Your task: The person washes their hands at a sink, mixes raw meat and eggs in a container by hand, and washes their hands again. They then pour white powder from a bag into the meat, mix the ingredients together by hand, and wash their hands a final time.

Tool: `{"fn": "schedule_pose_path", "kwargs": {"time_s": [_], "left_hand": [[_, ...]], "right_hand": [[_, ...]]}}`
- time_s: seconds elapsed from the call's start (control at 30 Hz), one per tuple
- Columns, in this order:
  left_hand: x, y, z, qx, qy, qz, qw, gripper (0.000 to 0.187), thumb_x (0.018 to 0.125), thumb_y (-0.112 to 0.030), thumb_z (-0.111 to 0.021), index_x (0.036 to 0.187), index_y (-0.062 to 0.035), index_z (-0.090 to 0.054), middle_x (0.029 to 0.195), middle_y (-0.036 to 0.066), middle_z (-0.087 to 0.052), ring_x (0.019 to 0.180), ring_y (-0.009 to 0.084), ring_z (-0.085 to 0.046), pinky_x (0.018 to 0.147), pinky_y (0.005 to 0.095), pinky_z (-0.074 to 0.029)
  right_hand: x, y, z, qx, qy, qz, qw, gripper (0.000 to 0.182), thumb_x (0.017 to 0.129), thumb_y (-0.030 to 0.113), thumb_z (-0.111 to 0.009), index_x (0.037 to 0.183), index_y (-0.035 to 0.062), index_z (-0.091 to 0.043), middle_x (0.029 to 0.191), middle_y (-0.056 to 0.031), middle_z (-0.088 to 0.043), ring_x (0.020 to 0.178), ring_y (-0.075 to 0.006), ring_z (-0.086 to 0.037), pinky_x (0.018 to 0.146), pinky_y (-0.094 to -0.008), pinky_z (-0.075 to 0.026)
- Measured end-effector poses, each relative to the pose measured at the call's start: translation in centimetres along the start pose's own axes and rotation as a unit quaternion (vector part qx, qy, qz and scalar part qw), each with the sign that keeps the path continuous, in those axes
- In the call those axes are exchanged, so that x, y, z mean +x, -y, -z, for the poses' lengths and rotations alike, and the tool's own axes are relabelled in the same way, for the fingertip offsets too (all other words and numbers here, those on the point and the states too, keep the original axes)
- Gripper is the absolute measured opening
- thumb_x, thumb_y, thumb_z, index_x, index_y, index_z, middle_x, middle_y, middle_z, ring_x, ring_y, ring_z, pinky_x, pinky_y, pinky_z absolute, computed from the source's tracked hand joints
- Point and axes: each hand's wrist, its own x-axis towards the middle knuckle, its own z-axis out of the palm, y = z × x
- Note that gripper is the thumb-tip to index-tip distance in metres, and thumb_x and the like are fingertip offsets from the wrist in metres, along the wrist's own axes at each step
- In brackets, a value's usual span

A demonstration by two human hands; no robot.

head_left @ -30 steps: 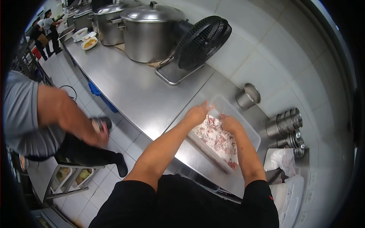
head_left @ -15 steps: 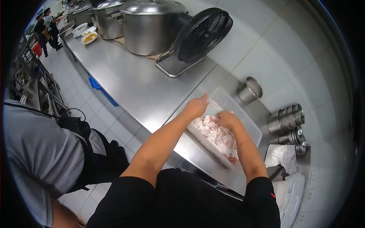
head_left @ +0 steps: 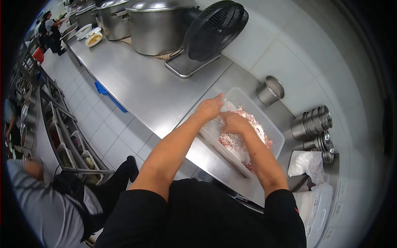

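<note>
A translucent plastic tub [head_left: 278,142] sits on the steel counter in front of me, holding raw meat pieces [head_left: 237,145] coated with white powder that looks like flour. My left hand [head_left: 209,109] grips the tub's rim at its far left corner, thumb side toward the top. Inside the tub, my right hand [head_left: 235,122] is down at the meat near the left end; its fingers are partly hidden and slightly smeared by motion. White powder is spread over the meat and the tub's floor around it.
Steel counter [head_left: 136,87] runs away to the upper left. On it stand a black fan [head_left: 215,31], large steel pots [head_left: 159,31] and a dish of yellow food [head_left: 94,39]. Steel containers [head_left: 312,122] and a plastic bag [head_left: 305,165] lie right. A person in grey [head_left: 45,206] is close on my left.
My right hand has moved left through the tub, and the meat now lies more toward the right side. My left hand stays at the rim. The person in grey has moved lower left.
</note>
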Motion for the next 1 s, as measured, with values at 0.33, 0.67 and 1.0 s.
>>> {"fn": "schedule_pose_path", "kwargs": {"time_s": [0.33, 0.67, 1.0], "left_hand": [[0.4, 0.1, 0.1, 0.015, 0.016, 0.009, 1.0, 0.053, 0.103, -0.038, -0.04, 0.149, -0.0118, -0.038, 0.137, 0.019, -0.054, 0.122, 0.0397, -0.054, 0.104, 0.0452, -0.042], [-0.1, -0.2, 0.2, -0.011, 0.02, 0.013, 1.0, 0.054, 0.102, -0.038, -0.041, 0.15, -0.0133, -0.038, 0.138, 0.021, -0.054, 0.126, 0.0393, -0.051, 0.107, 0.043, -0.04], [-0.2, -0.4, 0.5, -0.006, 0.03, 0.035, 0.999, 0.054, 0.101, -0.037, -0.043, 0.15, -0.0148, -0.038, 0.133, 0.024, -0.056, 0.123, 0.0412, -0.053, 0.106, 0.0436, -0.041]], "right_hand": [[-9.5, 0.0, 2.0, -0.123, 0.09, 0.103, 0.983, 0.041, 0.082, 0.03, -0.07, 0.122, 0.0241, -0.069, 0.144, -0.0068, -0.05, 0.134, -0.0341, -0.043, 0.113, -0.0466, -0.035], [-6.0, -1.2, -1.1, -0.073, 0.119, -0.174, 0.975, 0.078, 0.081, 0.042, -0.068, 0.15, 0.0222, -0.039, 0.158, -0.0262, -0.021, 0.147, -0.0433, -0.021, 0.113, -0.0533, -0.033], [-15.7, 0.4, 1.6, -0.064, 0.171, -0.14, 0.973, 0.079, 0.083, 0.025, -0.065, 0.154, 0.0255, -0.03, 0.163, -0.0184, -0.012, 0.15, -0.0399, -0.011, 0.114, -0.0611, -0.026]]}}
